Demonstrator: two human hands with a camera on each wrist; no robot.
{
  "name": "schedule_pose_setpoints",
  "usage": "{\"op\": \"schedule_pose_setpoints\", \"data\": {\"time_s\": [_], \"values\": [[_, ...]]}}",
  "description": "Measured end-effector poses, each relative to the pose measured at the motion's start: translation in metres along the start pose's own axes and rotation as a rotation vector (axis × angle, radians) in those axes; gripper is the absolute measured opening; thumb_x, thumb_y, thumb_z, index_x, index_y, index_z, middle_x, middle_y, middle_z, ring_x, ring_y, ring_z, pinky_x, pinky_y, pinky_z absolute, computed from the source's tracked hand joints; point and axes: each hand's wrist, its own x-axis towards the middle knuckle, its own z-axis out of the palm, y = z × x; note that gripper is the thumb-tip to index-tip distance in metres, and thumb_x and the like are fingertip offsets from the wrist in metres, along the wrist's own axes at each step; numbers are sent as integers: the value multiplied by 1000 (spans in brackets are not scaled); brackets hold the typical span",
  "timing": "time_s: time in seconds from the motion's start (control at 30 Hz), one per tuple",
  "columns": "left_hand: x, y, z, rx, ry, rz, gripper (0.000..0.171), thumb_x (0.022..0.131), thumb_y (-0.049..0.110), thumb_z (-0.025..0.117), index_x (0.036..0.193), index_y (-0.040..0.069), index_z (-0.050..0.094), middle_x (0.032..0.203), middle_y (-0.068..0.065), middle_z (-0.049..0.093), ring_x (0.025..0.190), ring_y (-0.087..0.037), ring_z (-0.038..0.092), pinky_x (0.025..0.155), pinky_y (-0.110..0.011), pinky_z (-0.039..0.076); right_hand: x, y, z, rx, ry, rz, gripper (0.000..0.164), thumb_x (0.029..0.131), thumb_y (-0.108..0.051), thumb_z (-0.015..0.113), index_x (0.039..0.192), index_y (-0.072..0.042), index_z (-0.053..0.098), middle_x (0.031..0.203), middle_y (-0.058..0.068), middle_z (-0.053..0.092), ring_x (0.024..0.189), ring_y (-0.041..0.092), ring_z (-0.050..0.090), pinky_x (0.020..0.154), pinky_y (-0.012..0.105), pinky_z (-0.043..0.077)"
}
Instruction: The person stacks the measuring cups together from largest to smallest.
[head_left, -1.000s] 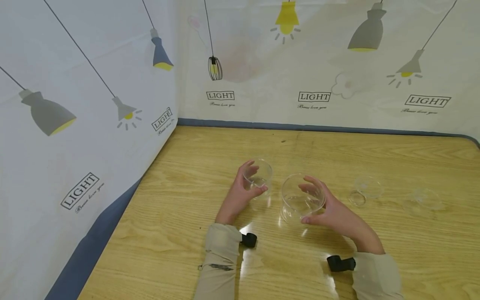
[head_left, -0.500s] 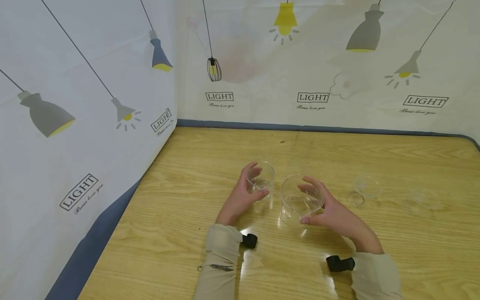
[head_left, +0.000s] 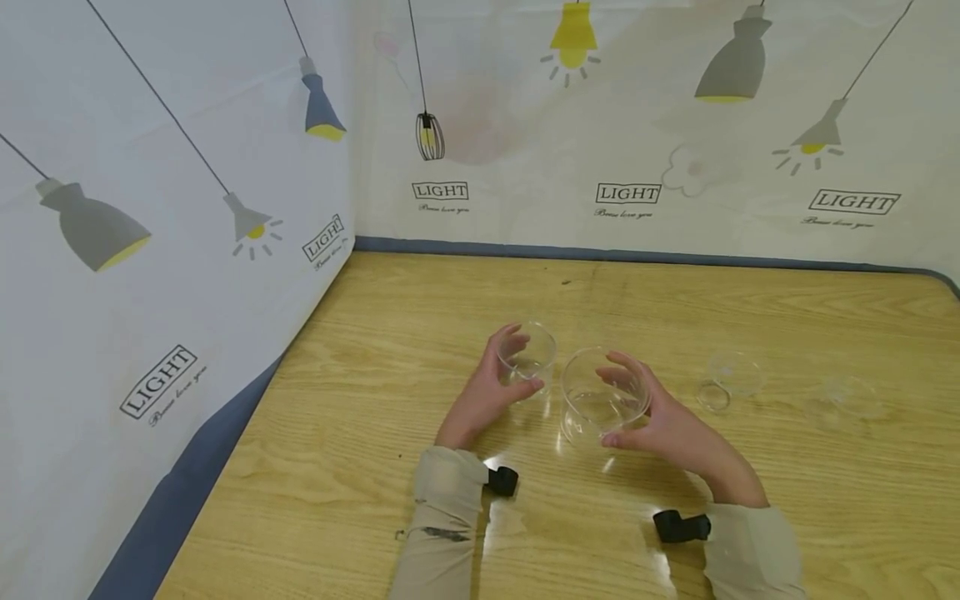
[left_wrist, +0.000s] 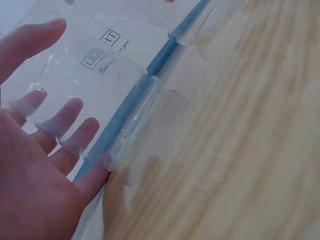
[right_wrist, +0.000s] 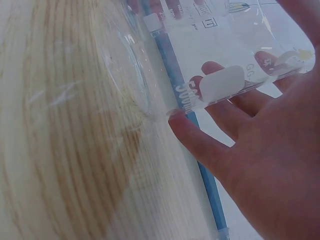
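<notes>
Nearest, beige sleeves with black wrist straps over glossy, pale wood-grain worktop [head_left: 360, 467]. Right hand [head_left: 667, 429] cupped around a wide clear glass beaker [head_left: 603, 396], fingers [right_wrist: 220, 150] curled on its smooth cylindrical wall, upright near the worktop's middle. Just beside it, left hand [head_left: 487, 383] wrapped around a smaller clear glass cup [head_left: 528, 358], fingers [left_wrist: 65, 120] pressed to the transparent wall. Toward the right edge, two more small clear glass pieces [head_left: 731, 375], [head_left: 851, 396]. Farthest, lamp-printed cloth backdrop [head_left: 630, 125].
</notes>
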Motion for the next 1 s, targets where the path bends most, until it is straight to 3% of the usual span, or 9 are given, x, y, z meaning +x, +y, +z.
{"op": "schedule_pose_setpoints", "data": {"time_s": [0.33,0.63,1.0], "values": [[3,0,4,14,-24,-4,79,79,24,69,140,25,20,138,-5,34,125,-29,33,99,-45,26,1,1,0,11,11,17,93,73,-22,74,139,-39,10,142,3,27,130,29,21,91,63,21],[13,-27,6,22,-1,17,85,72,42,71,140,29,22,134,8,38,121,-22,37,97,-45,29,1,2,0,7,-3,10,93,75,-22,73,141,-34,9,143,5,26,131,30,20,91,65,20],[13,-27,6,-7,-12,19,84,72,39,72,139,29,23,133,10,38,122,-20,37,98,-44,29,1,1,-1,10,-7,9,94,74,-21,73,142,-25,8,143,4,26,131,28,20,92,64,21]]}}
